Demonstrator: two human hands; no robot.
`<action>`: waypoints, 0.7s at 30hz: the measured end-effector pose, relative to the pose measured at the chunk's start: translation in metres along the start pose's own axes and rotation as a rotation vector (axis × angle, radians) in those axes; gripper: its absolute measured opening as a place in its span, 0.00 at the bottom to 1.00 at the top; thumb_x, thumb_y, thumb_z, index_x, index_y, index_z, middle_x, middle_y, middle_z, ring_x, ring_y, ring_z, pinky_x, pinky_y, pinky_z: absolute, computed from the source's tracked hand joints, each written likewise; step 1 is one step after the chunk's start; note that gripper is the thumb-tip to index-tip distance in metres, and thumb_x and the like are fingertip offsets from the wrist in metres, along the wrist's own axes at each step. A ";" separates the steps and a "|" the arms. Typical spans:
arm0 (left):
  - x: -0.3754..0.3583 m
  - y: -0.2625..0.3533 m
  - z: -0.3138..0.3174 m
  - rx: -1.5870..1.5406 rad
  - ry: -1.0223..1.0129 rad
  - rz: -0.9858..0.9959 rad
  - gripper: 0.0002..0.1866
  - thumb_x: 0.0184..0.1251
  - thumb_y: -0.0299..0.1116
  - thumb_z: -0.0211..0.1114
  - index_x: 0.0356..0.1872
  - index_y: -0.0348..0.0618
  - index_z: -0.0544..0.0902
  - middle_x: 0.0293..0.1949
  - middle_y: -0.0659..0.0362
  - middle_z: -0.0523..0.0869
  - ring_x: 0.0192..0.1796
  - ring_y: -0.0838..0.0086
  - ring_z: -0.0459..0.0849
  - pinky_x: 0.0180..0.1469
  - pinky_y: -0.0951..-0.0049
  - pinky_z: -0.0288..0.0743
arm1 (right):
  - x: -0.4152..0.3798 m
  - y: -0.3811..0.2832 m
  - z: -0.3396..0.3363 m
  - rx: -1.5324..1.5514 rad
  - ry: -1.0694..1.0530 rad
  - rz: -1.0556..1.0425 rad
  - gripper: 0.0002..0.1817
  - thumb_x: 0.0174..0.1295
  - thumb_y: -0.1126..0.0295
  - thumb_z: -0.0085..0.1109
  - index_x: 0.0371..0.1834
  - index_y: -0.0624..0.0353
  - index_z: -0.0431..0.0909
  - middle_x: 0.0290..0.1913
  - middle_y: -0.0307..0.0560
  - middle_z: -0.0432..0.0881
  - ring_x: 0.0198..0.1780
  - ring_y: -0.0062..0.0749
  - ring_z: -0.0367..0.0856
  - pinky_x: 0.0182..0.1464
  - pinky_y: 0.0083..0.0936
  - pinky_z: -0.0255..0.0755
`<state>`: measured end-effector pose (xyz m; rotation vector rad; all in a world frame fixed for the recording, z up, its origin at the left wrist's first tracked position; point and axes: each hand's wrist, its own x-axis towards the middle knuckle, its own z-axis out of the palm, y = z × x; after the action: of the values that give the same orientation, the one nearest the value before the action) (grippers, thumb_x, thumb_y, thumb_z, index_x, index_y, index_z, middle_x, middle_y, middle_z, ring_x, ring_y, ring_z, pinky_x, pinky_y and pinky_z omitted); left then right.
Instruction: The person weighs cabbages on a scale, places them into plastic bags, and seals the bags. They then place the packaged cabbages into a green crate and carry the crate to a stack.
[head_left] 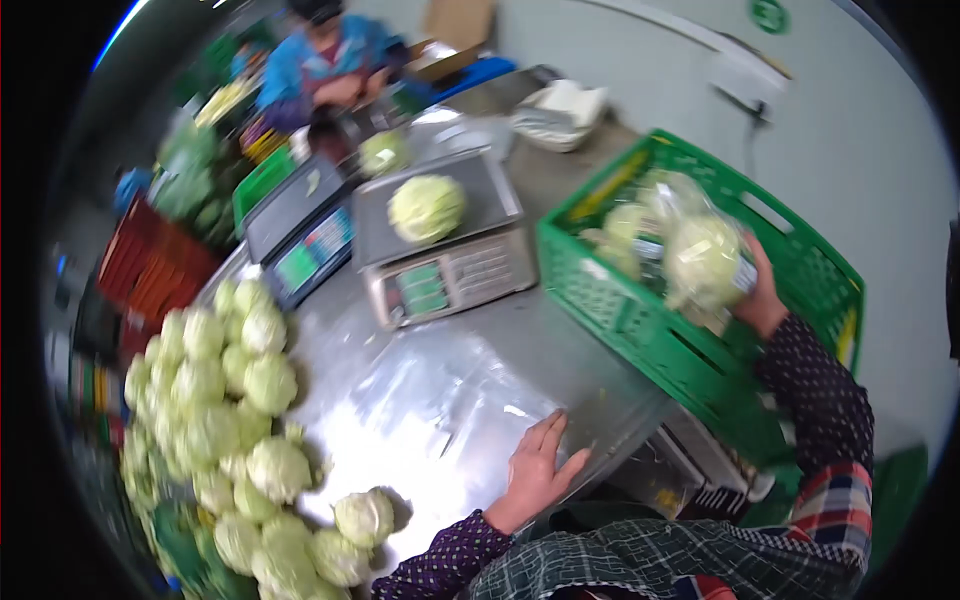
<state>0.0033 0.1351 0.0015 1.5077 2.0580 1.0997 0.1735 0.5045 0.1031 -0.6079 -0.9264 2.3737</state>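
Inside the green crate (610,320) at the right, my right hand (763,292) grips a cabbage in a clear bag (700,258) with a label on its side. Other bagged cabbages (628,228) lie beside it in the crate. My left hand (538,472) is open, fingers stretched out, at the edge of clear plastic bags (430,400) on the metal table. A bare cabbage (426,209) sits on the scale (445,270) ahead of me. To the left is a large heap of cabbages (210,400), with one loose cabbage (364,517) at its near side.
A second, dark scale (305,240) stands left of the first, and another cabbage (384,153) lies behind. Across the table is a person in blue (330,75). A white basket (560,112) is at the back, and red crates (155,262) stand at the far left.
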 end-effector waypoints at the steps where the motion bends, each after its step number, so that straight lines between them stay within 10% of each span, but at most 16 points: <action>1: -0.014 -0.013 0.008 0.150 -0.023 -0.035 0.39 0.60 0.47 0.66 0.67 0.36 0.64 0.69 0.43 0.62 0.64 0.50 0.71 0.62 0.54 0.68 | 0.000 0.009 -0.014 -0.094 0.113 0.042 0.31 0.65 0.43 0.46 0.64 0.52 0.70 0.61 0.49 0.76 0.60 0.43 0.75 0.65 0.42 0.66; 4: -0.058 -0.049 0.003 0.466 -0.010 -0.151 0.40 0.61 0.55 0.63 0.67 0.37 0.64 0.69 0.43 0.63 0.69 0.51 0.65 0.68 0.49 0.56 | 0.015 0.058 -0.097 -0.268 0.396 0.224 0.32 0.66 0.41 0.46 0.64 0.52 0.70 0.61 0.49 0.76 0.59 0.43 0.76 0.61 0.41 0.69; 9: -0.088 -0.117 -0.017 0.605 -0.212 -0.093 0.40 0.67 0.63 0.48 0.70 0.43 0.63 0.72 0.44 0.56 0.75 0.55 0.52 0.73 0.48 0.43 | 0.049 0.027 -0.061 -1.757 0.606 -0.423 0.37 0.61 0.50 0.61 0.66 0.66 0.64 0.61 0.56 0.72 0.57 0.36 0.73 0.61 0.34 0.67; 12: -0.075 -0.115 -0.043 0.657 -0.169 -0.005 0.37 0.66 0.58 0.55 0.66 0.40 0.68 0.71 0.46 0.60 0.74 0.56 0.55 0.72 0.49 0.48 | 0.086 0.033 0.096 -1.385 0.174 -0.499 0.38 0.56 0.55 0.67 0.66 0.66 0.64 0.62 0.58 0.71 0.60 0.41 0.72 0.61 0.38 0.67; 16: -0.086 -0.115 -0.017 0.492 0.015 0.117 0.26 0.61 0.44 0.64 0.52 0.31 0.74 0.61 0.42 0.71 0.60 0.52 0.72 0.60 0.53 0.67 | 0.174 0.124 0.219 -1.624 -0.342 -0.806 0.47 0.45 0.48 0.72 0.65 0.64 0.64 0.62 0.59 0.69 0.64 0.52 0.67 0.66 0.38 0.61; 21: -0.101 -0.091 0.006 0.466 0.022 -0.243 0.25 0.61 0.43 0.63 0.50 0.29 0.76 0.59 0.41 0.72 0.59 0.49 0.73 0.56 0.57 0.72 | 0.291 0.201 0.279 -1.952 -0.330 -0.922 0.58 0.31 0.44 0.76 0.68 0.54 0.61 0.63 0.60 0.66 0.63 0.54 0.67 0.62 0.48 0.63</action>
<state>-0.0140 0.0326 -0.0868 1.3827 2.5542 0.5711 -0.2677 0.4188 0.0827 -0.1721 -2.6797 0.1807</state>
